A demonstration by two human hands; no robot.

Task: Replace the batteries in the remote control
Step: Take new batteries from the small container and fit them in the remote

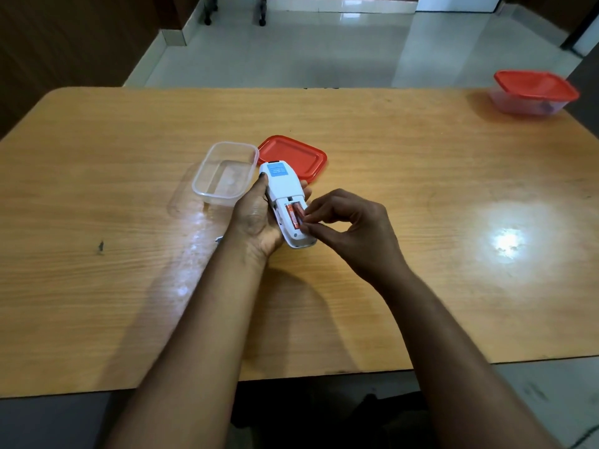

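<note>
My left hand (256,218) cradles a white remote control (281,184) face down, with a blue label near its far end. The battery compartment lies open, its cover not on it. Red batteries (294,215) sit inside the compartment. The thumb and forefinger of my right hand (350,228) pinch the right-hand battery at the compartment's edge. A small white piece (219,239) peeks out from behind my left wrist; I cannot tell what it is.
A clear plastic container (223,173) stands open just left of the remote, its red lid (293,155) lying flat behind the remote. A second container (534,92) with a red lid on sits at the wooden table's (421,222) far right corner.
</note>
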